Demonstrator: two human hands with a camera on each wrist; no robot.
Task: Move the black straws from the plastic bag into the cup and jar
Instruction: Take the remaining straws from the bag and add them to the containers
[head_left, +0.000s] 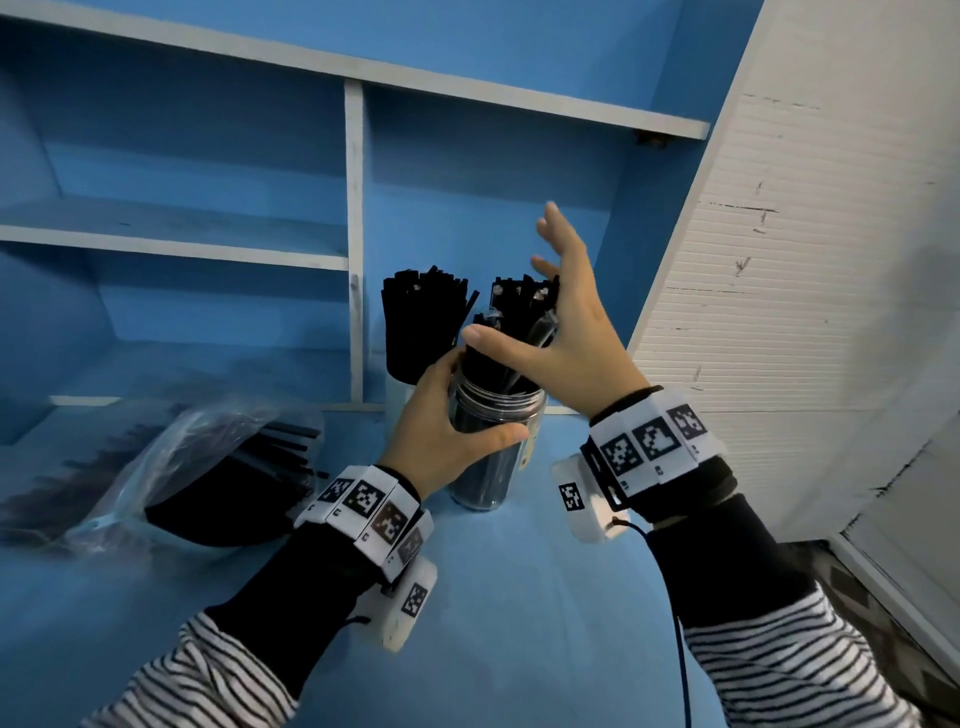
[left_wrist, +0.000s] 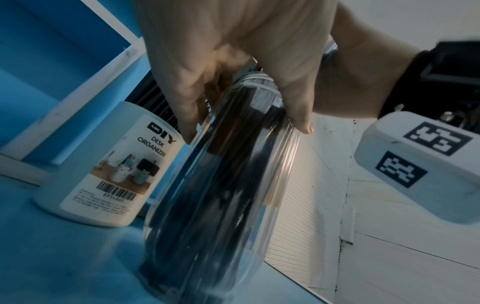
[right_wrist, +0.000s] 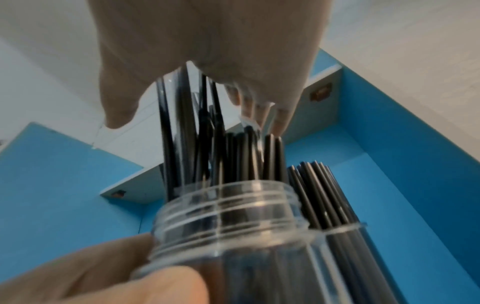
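Note:
A clear plastic jar (head_left: 496, 462) packed with black straws (head_left: 524, 306) stands on the blue surface. My left hand (head_left: 452, 415) grips it round the upper body just below the threaded neck (right_wrist: 233, 209). Over the straw tops hovers my right hand (head_left: 569, 317), fingers straight and spread, its palm against the straws (right_wrist: 207, 144). Behind the jar a white cup (left_wrist: 103, 174) labelled "desk organizer" holds a full bundle of black straws (head_left: 421, 317). At the left lies the plastic bag (head_left: 171, 467) with more black straws (head_left: 291, 447) poking out.
A blue shelf unit with white edges (head_left: 356, 234) rises behind the cup and jar. A white ribbed wall panel (head_left: 779, 286) stands close on the right. My right wrist's camera unit (left_wrist: 415, 164) hangs near the jar.

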